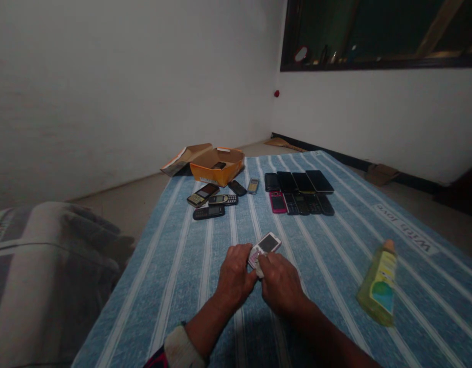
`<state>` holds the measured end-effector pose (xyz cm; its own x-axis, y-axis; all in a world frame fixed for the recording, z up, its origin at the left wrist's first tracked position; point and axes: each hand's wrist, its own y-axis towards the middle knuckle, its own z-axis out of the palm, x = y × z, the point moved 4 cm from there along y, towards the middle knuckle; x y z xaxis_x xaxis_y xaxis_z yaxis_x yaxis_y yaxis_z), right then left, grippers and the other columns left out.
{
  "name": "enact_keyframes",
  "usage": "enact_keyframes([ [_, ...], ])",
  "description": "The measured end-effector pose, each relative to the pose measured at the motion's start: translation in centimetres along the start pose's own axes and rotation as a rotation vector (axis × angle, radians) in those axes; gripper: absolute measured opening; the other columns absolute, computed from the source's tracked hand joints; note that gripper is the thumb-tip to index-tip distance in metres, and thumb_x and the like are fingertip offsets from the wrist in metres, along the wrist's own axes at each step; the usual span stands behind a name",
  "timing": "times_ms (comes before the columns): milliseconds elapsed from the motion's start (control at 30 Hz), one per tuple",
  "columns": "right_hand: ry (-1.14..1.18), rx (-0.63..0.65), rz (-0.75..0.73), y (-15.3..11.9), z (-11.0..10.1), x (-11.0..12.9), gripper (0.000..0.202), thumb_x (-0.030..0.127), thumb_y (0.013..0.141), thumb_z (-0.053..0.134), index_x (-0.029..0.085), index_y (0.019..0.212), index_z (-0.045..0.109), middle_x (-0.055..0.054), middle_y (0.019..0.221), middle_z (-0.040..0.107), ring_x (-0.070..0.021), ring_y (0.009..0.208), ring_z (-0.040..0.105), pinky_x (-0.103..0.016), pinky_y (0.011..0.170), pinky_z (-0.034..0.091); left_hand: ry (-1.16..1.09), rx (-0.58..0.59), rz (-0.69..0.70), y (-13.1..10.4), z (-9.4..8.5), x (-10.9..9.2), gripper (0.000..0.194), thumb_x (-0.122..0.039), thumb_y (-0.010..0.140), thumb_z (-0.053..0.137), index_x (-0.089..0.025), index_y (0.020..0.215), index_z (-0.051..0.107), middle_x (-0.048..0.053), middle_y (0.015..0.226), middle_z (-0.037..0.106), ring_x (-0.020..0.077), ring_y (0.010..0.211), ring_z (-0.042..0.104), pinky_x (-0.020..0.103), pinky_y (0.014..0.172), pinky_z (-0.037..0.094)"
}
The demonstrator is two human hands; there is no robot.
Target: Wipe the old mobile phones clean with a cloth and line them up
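Observation:
A white and pink mobile phone [271, 242] lies tilted between my two hands, its dark screen facing up and away from me. My left hand [236, 271] is closed on the phone's left edge. My right hand [281, 281] pinches a small pale cloth or tissue [258, 268] against the keypad. Part of the keypad is hidden by the fingers and the cloth. The hands are low over the blue striped cloth [182, 286] that covers the table.
An orange cardboard box [210, 176] stands open at the back with a phone inside. Several loose phones [208, 211] lie before it. To the right, more phones [285, 181] form two rows. A bottle of yellow-green liquid [368, 294] lies at the right.

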<state>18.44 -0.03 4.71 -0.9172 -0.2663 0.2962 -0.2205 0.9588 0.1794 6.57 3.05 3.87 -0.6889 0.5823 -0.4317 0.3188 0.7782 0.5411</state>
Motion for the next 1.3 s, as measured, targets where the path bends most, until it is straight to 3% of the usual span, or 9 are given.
enact_keyframes([
  [267,0.028,0.016,0.158,0.8,-1.6,-2.1,0.034,0.002,0.081,0.046,0.016,0.106,0.064,-0.009,0.104,0.066,-0.023,0.097,0.057,-0.031,0.083,0.04,-0.009,0.071,-0.025,-0.1,-0.1,-0.1,0.034,-0.026,0.077,0.065,-0.015,0.108,0.057,0.008,0.093,0.064,0.0248,0.085,0.056,0.04,0.077,0.05],
  [633,0.023,0.024,0.0,0.1,-0.2,-0.1,0.032,0.004,0.077,0.049,0.015,0.102,0.064,-0.01,0.095,0.066,-0.023,0.088,0.056,-0.032,0.078,0.04,-0.057,0.074,0.006,0.0,-0.3,-0.3,0.029,-0.031,0.082,0.06,-0.016,0.107,0.057,0.008,0.093,0.064,0.0246,0.084,0.056,0.04,0.076,0.049],
  [933,0.059,0.03,0.13,0.7,-1.1,-2.2,0.034,0.003,0.078,0.045,0.016,0.103,0.064,-0.009,0.102,0.066,-0.023,0.095,0.057,-0.031,0.083,0.04,-0.069,0.131,0.013,0.0,-0.5,-0.8,0.036,-0.019,0.076,0.062,-0.016,0.111,0.055,0.008,0.095,0.064,0.0245,0.087,0.056,0.04,0.078,0.049],
  [1300,0.039,0.029,0.002,-0.4,-0.1,0.1,0.036,0.006,0.076,0.05,0.015,0.108,0.064,-0.01,0.097,0.067,-0.0233,0.089,0.057,-0.032,0.08,0.041,-0.021,0.074,0.034,-0.2,-0.4,-0.4,0.032,-0.027,0.082,0.059,-0.016,0.111,0.055,0.007,0.09,0.063,0.0233,0.08,0.056,0.037,0.072,0.049],
])
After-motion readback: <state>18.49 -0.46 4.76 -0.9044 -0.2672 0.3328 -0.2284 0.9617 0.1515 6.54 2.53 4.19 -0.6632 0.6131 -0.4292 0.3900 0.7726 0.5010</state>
